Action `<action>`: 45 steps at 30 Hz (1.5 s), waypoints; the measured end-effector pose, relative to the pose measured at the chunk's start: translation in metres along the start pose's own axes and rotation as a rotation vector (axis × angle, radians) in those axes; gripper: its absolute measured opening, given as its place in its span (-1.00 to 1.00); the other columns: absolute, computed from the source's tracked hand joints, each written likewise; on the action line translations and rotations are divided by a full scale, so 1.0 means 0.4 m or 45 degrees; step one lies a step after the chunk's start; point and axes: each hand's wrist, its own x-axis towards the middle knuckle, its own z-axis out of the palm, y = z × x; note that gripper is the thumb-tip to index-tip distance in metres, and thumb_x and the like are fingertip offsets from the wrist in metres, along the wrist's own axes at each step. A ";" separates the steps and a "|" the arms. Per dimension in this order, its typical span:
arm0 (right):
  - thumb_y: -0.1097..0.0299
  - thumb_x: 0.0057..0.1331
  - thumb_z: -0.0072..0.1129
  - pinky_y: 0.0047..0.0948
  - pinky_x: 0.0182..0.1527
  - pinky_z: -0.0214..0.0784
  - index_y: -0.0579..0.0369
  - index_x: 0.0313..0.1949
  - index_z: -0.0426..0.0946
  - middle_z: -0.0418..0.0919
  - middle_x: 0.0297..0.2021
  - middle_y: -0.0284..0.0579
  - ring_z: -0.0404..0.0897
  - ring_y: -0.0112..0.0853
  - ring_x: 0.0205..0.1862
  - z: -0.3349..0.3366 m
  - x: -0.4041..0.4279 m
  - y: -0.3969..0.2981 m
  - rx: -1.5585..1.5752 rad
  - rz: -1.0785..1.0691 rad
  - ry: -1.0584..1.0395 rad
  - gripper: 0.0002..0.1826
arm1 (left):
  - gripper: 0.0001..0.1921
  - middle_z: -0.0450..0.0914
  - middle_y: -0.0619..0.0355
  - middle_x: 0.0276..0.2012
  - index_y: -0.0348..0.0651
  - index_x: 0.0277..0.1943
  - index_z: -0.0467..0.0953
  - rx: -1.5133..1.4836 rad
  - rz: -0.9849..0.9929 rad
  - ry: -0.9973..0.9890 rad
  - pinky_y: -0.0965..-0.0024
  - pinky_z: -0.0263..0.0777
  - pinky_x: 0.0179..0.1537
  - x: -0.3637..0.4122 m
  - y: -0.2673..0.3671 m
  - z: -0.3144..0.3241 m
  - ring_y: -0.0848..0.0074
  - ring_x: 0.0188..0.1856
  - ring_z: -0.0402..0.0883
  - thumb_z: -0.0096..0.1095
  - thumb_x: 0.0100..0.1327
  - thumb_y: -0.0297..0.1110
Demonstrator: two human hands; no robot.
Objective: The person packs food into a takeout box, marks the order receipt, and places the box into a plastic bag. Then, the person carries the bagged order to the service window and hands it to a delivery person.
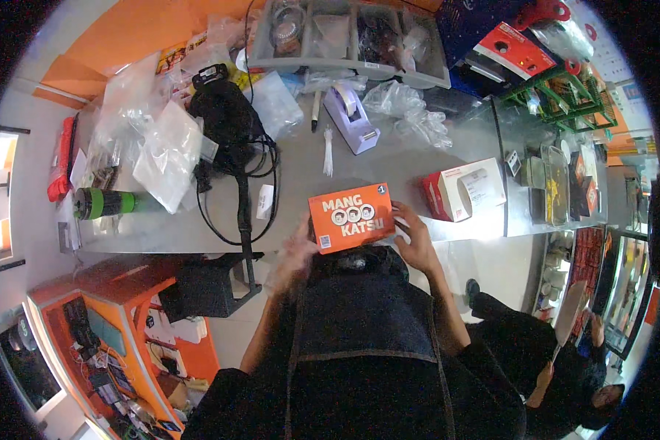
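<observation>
An orange cardboard box [352,218], bearing white lettering, round cartoon figures and a small printed code, is between my hands at the steel table's front edge. My right hand [416,237] grips its right end, fingertips at the upper corner and thumb lower down. Motion blurs my left hand [294,256] by the box's lower left corner. Its fingers lie along the left side, but their grip is unclear. Beyond the box are a bundle of white cable ties [328,151], a lilac tape dispenser [353,118] and a marker pen [315,111].
A red-and-white box [463,190] stands to the right on the steel table [297,192]. Clear plastic bags [168,157], a looped black cable [276,159] and a green-black tumbler [105,203] lie left. A divided grey tray [349,58] sits behind. Another person [533,352] is at lower right.
</observation>
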 end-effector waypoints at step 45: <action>0.09 0.39 0.17 -0.05 0.38 0.19 0.13 0.39 0.22 0.14 0.39 0.18 0.25 0.07 0.38 -0.005 0.045 -0.035 -0.416 -0.074 0.021 -0.31 | -0.28 0.20 -0.31 0.40 -0.09 0.43 0.24 0.884 0.191 0.358 0.04 0.21 0.35 0.020 0.058 0.041 -0.12 0.42 0.20 0.18 0.35 0.11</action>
